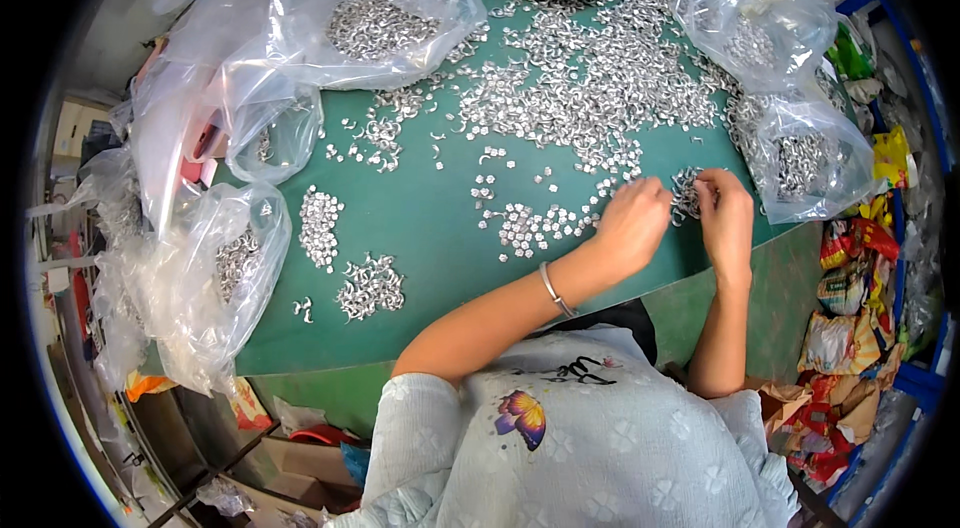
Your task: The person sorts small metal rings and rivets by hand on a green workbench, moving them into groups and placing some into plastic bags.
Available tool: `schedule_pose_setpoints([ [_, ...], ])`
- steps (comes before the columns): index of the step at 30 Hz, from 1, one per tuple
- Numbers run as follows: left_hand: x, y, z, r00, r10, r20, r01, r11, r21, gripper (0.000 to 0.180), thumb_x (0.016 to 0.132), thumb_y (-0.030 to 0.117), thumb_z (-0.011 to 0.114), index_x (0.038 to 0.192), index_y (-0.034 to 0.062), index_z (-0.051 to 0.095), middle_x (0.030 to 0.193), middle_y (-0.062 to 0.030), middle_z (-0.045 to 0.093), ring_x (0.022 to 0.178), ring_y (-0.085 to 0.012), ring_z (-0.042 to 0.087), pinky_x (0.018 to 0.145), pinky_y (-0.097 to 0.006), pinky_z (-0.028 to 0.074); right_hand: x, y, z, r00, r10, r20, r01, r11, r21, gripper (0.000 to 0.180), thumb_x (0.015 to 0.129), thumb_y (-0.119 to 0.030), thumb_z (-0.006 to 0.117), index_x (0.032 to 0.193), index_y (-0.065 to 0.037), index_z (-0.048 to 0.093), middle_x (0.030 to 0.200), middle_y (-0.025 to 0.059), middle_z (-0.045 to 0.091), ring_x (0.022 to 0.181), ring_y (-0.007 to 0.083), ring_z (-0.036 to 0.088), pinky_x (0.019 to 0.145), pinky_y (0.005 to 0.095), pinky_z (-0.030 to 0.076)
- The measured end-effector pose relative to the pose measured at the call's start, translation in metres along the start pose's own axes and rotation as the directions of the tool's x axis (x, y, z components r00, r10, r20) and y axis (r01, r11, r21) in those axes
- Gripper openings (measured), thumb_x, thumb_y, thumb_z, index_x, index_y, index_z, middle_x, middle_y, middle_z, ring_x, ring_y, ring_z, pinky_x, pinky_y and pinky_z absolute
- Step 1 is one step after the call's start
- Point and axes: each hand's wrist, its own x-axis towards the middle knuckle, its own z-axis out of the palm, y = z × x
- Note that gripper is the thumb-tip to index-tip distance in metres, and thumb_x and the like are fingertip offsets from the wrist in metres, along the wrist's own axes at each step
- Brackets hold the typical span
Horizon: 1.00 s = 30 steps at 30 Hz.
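My left hand point(633, 225), a metal bangle point(556, 290) on its wrist, is closed with the fingertips bent in over the green table point(440, 273). Whatever it holds is too small or hidden to make out. Close on its right, my right hand point(727, 226) has its fingers bent in a pinch, their contents hidden too. Between the two hands lies a small pile of curved silvery metal pieces point(685, 194). Left of my left hand, flower-shaped silvery pieces point(535, 228) are spread in a loose group.
A wide heap of small metal parts point(600, 78) covers the table's far middle. Clear plastic bags of parts stand at the far left point(385, 23), near left point(238, 268) and right point(805, 163). Two small piles point(320, 228) point(371, 286) lie at left. Colourful packages point(845, 298) fill a blue rack.
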Motion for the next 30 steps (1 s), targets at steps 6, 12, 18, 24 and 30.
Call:
schedule_pose_setpoints([
  [6,-0.057,0.0,-0.055,0.996,-0.031,-0.083,0.034,0.999,0.033,0.023,0.082,0.005,0.066,0.104,0.0042,0.062,0.105,-0.0109,0.058,0.098,-0.031,0.056,0.083,-0.042,0.044,-0.013,-0.042,0.019,0.972,-0.107,0.207,0.013,0.913,0.408,0.013,0.085,0.002,0.064,0.098,0.0,0.065,0.085,0.0146,0.064,0.071,0.0252,0.062,0.065,0.0332,0.048],
  [12,-0.104,-0.044,-0.104,0.923,-0.237,-0.305,0.312,0.923,0.227,0.023,0.079,0.002,0.068,0.101,0.0057,0.065,0.1,-0.0085,0.058,0.094,-0.0273,0.054,0.077,-0.039,0.04,-0.03,-0.102,0.057,0.804,-0.464,0.372,0.183,0.789,0.586,0.013,0.081,0.001,0.068,0.093,0.0,0.065,0.085,0.0101,0.062,0.076,0.0247,0.06,0.068,0.0333,0.049],
  [18,-0.111,-0.063,-0.108,0.932,-0.232,-0.279,0.299,0.926,0.231,0.017,0.079,0.001,0.068,0.096,0.0048,0.064,0.098,-0.0082,0.056,0.092,-0.027,0.053,0.076,-0.038,0.039,-0.055,-0.119,0.079,0.63,-0.671,0.392,0.398,0.712,0.579,0.016,0.077,-0.003,0.071,0.091,0.001,0.063,0.093,0.011,0.061,0.086,0.031,0.059,0.076,0.0401,0.049],
  [24,-0.114,-0.058,-0.116,0.884,-0.243,-0.398,0.311,0.943,0.115,0.014,0.08,-0.004,0.066,0.092,0.0026,0.062,0.096,-0.0099,0.058,0.089,-0.0275,0.056,0.077,-0.038,0.044,-0.019,-0.12,0.094,0.835,-0.477,0.274,0.287,0.803,0.523,0.016,0.076,-0.005,0.072,0.091,-0.001,0.066,0.093,0.0093,0.059,0.09,0.0302,0.056,0.078,0.0408,0.045],
  [30,-0.143,-0.053,-0.124,0.808,-0.369,-0.459,0.413,0.911,-0.003,0.015,0.081,-0.007,0.067,0.095,-0.0013,0.062,0.085,-0.0121,0.063,0.073,-0.0239,0.062,0.068,-0.033,0.051,-0.008,-0.142,0.121,0.787,-0.582,0.206,0.524,0.806,0.277,0.01,0.075,-0.007,0.073,0.083,-0.005,0.067,0.086,0.0059,0.057,0.09,0.0254,0.053,0.076,0.0377,0.039],
])
